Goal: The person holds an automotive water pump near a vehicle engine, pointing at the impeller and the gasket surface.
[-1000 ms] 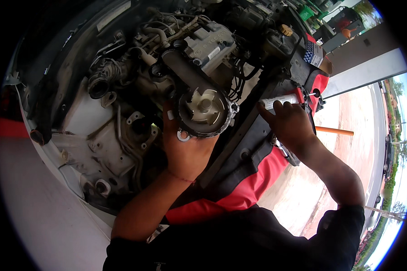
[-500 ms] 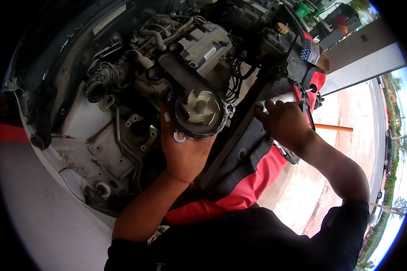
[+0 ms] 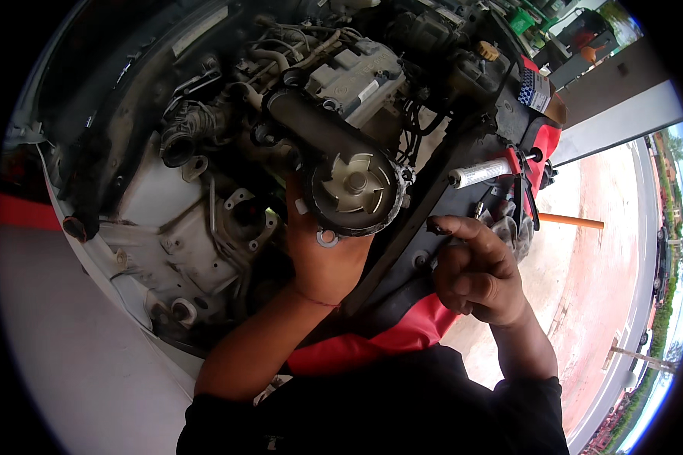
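Gripping the water pump (image 3: 332, 148) from beneath, over the engine bay (image 3: 152, 186), the left hand (image 3: 326, 262) leaves its impeller (image 3: 357, 182) exposed upward; the right hand (image 3: 478, 277), holding no tool, extends a dark-tipped forefinger (image 3: 472, 232) near the cartridge gun (image 3: 479, 173).

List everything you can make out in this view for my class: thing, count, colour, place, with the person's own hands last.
Pump housing: one, dark grey, centre
Finned wheel: one, silvery, inside the housing's round end
Engine cover: one, grey, beyond the housing
Ribbed hose: one, dark, left of the housing
Round cap: one, tan, upper right
Tube: one, white, in the applicator
Applicator: one, red and dark, right
Rod: one, orange, right
Patterned box: one, blue and white, upper right
Red sheet: at least one, red, lower centre
Smaller parts: many, too dim to count
Left hand: one, bare, holding the housing
Right hand: one, bare, dark-smeared fingertip, lower right
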Demonstrator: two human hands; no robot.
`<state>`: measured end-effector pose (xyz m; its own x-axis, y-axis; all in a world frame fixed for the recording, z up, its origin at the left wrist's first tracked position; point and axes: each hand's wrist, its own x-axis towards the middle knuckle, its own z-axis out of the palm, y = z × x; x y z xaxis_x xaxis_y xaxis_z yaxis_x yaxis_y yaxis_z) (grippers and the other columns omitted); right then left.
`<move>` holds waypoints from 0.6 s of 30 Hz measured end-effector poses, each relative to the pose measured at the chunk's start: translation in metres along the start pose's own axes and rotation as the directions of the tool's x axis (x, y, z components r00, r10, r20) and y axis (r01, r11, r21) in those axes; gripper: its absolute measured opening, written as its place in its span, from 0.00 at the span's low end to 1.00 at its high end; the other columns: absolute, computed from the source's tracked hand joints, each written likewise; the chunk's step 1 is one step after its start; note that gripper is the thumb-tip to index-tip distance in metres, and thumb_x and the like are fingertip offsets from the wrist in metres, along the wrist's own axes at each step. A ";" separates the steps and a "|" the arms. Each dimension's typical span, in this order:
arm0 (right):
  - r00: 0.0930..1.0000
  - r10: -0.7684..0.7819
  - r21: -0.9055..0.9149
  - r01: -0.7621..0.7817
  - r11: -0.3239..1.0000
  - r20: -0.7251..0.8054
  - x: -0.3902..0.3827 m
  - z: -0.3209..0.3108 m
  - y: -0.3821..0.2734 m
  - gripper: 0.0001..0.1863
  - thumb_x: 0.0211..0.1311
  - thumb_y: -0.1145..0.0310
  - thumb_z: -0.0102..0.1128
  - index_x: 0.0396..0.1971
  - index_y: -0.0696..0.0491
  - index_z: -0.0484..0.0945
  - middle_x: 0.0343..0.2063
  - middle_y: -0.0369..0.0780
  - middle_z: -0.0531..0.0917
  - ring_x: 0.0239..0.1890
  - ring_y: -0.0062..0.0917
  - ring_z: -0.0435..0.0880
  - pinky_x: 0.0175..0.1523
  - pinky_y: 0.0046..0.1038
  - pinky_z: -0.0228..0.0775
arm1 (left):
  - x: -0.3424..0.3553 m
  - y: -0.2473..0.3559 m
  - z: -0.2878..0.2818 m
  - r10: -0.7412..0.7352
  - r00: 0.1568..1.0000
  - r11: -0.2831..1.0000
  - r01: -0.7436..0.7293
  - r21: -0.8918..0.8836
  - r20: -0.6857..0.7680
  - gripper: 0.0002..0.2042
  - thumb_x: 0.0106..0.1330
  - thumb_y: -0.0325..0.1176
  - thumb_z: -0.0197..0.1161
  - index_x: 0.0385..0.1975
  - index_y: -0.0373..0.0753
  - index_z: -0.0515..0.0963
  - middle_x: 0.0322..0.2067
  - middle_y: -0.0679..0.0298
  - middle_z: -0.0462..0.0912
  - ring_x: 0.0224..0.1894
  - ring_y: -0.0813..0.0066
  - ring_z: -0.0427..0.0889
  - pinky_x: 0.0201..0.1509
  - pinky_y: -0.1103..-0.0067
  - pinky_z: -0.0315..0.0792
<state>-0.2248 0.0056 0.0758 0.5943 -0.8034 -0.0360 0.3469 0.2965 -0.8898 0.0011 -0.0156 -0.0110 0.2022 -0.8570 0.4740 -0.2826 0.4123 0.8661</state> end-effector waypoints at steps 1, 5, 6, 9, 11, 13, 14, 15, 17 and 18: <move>0.997 -0.080 -0.201 0.078 0.977 -0.002 -0.001 0.003 0.004 0.35 0.67 0.78 0.63 0.72 0.61 0.62 0.22 0.36 0.76 0.23 0.16 0.73 0.31 0.18 0.63 | -0.001 0.000 -0.001 0.017 1.000 0.999 -0.017 0.032 0.004 0.33 0.57 0.23 0.76 0.63 0.32 0.68 0.53 0.54 0.80 0.53 0.61 0.83 0.56 0.70 0.77; 0.946 -0.319 -0.661 0.272 0.699 0.052 0.000 0.008 0.019 0.34 0.67 0.79 0.63 0.72 0.63 0.63 0.26 0.34 0.78 0.29 0.13 0.75 0.37 0.17 0.62 | -0.004 0.010 0.002 -0.028 0.999 0.999 0.027 -0.031 -0.040 0.31 0.57 0.21 0.75 0.61 0.31 0.69 0.52 0.56 0.82 0.51 0.65 0.84 0.55 0.73 0.78; 0.939 -0.339 -0.715 0.273 0.644 0.053 -0.001 0.010 0.019 0.34 0.67 0.79 0.64 0.72 0.63 0.63 0.26 0.33 0.78 0.29 0.13 0.76 0.38 0.16 0.62 | -0.002 0.015 0.003 -0.029 0.998 0.999 0.027 -0.044 -0.057 0.29 0.57 0.19 0.75 0.59 0.32 0.71 0.50 0.58 0.84 0.50 0.68 0.86 0.54 0.74 0.79; 0.950 -0.305 -0.662 0.268 0.700 0.061 0.000 0.013 0.015 0.34 0.68 0.78 0.63 0.72 0.63 0.63 0.27 0.34 0.78 0.30 0.13 0.75 0.40 0.17 0.63 | -0.006 0.012 0.007 -0.091 0.995 0.983 0.084 -0.164 -0.037 0.31 0.56 0.20 0.76 0.60 0.31 0.70 0.52 0.56 0.81 0.51 0.65 0.84 0.55 0.73 0.77; 0.970 -0.241 -0.427 0.227 0.875 0.021 0.005 0.018 0.014 0.34 0.68 0.78 0.64 0.72 0.62 0.62 0.27 0.34 0.78 0.30 0.14 0.75 0.41 0.17 0.63 | -0.009 0.009 0.006 -0.080 0.997 0.982 0.077 -0.175 -0.012 0.32 0.56 0.22 0.76 0.61 0.31 0.69 0.54 0.54 0.78 0.53 0.60 0.82 0.56 0.71 0.76; 0.983 -0.183 -0.299 0.169 0.939 -0.019 0.007 0.019 0.013 0.34 0.68 0.79 0.63 0.73 0.62 0.62 0.27 0.34 0.78 0.30 0.14 0.75 0.42 0.17 0.63 | -0.007 0.010 0.003 -0.002 1.000 0.995 0.003 -0.103 0.013 0.31 0.56 0.22 0.76 0.60 0.31 0.70 0.53 0.54 0.78 0.52 0.59 0.82 0.55 0.70 0.76; 0.986 -0.159 -0.301 0.139 0.943 -0.043 0.009 0.018 0.014 0.35 0.68 0.79 0.63 0.73 0.61 0.62 0.27 0.34 0.78 0.30 0.14 0.75 0.42 0.17 0.63 | -0.006 0.012 0.004 -0.005 1.000 0.995 0.004 -0.100 -0.005 0.30 0.56 0.22 0.75 0.59 0.31 0.71 0.53 0.54 0.77 0.52 0.58 0.82 0.55 0.69 0.76; 0.989 -0.133 -0.302 0.107 0.947 -0.067 0.010 0.018 0.014 0.35 0.68 0.79 0.63 0.73 0.61 0.61 0.27 0.34 0.77 0.31 0.14 0.75 0.42 0.17 0.63 | -0.006 0.014 0.005 -0.009 1.000 0.995 0.007 -0.097 -0.023 0.29 0.55 0.23 0.75 0.58 0.32 0.72 0.52 0.53 0.77 0.52 0.56 0.82 0.55 0.68 0.76; 0.980 -0.192 -0.367 0.157 0.917 -0.059 0.013 0.017 0.018 0.34 0.68 0.80 0.62 0.72 0.61 0.63 0.28 0.35 0.78 0.30 0.15 0.76 0.41 0.18 0.65 | -0.005 0.015 0.006 -0.024 0.999 0.993 0.020 -0.113 -0.040 0.28 0.55 0.23 0.75 0.57 0.32 0.74 0.53 0.52 0.75 0.52 0.53 0.81 0.55 0.66 0.75; 0.974 -0.219 -0.398 0.180 0.900 -0.055 0.013 0.016 0.020 0.33 0.67 0.80 0.62 0.72 0.60 0.64 0.28 0.35 0.79 0.30 0.16 0.77 0.41 0.19 0.65 | -0.006 0.015 0.006 -0.036 0.999 0.991 0.031 -0.132 -0.036 0.27 0.55 0.24 0.75 0.56 0.32 0.74 0.53 0.52 0.75 0.52 0.52 0.81 0.55 0.66 0.75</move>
<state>-0.1984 0.0095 0.0648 0.4634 -0.8759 0.1347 0.1300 -0.0832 -0.9880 -0.0104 -0.0065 -0.0013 0.2462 -0.8595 0.4479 -0.1499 0.4228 0.8938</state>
